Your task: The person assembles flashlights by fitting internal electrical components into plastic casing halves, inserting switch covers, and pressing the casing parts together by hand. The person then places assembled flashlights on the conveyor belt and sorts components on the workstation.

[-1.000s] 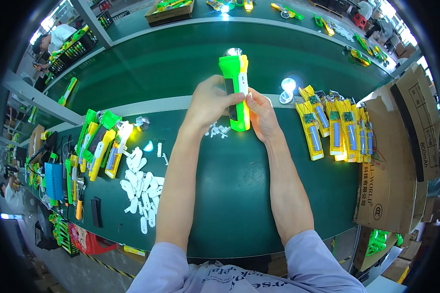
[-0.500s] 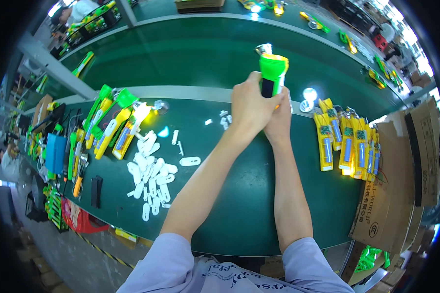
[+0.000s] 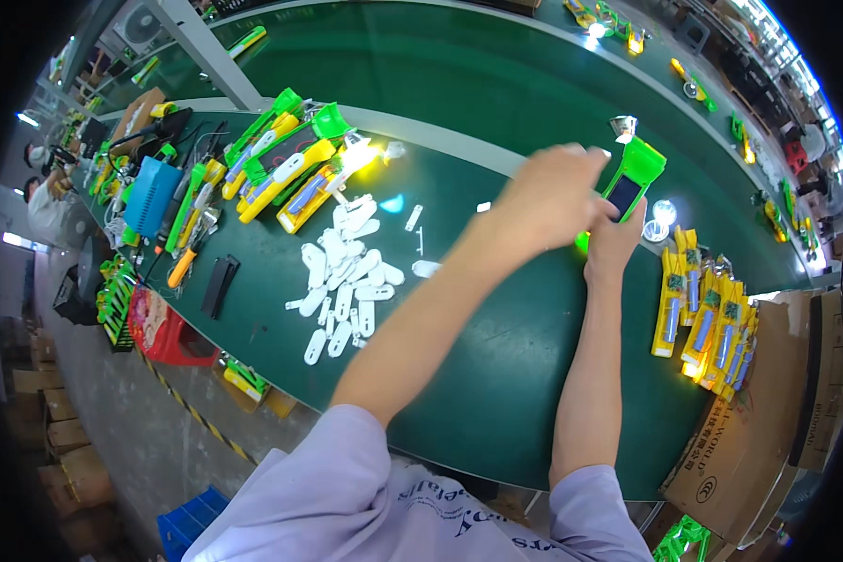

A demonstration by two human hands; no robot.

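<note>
Both hands hold the green flashlight point(image 3: 633, 178) above the green surface point(image 3: 496, 375); left hand point(image 3: 553, 197) in a closed grip on its body, right hand point(image 3: 613, 245) clamped underneath (rigid plastic, probably light); best held mid-body, off the lens.

Green torch point(image 3: 639, 178): glossy moulded plastic, dark smooth panel. Small white pieces point(image 3: 347, 281): smooth plastic. Worktop point(image 3: 496, 375): matt green covering. Box point(image 3: 759, 440): plain brown cardboard. Sleeves point(image 3: 347, 487): soft lilac cloth.

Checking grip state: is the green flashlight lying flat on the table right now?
No. Both the left hand and the right hand hold the green flashlight up off the green table.
</note>
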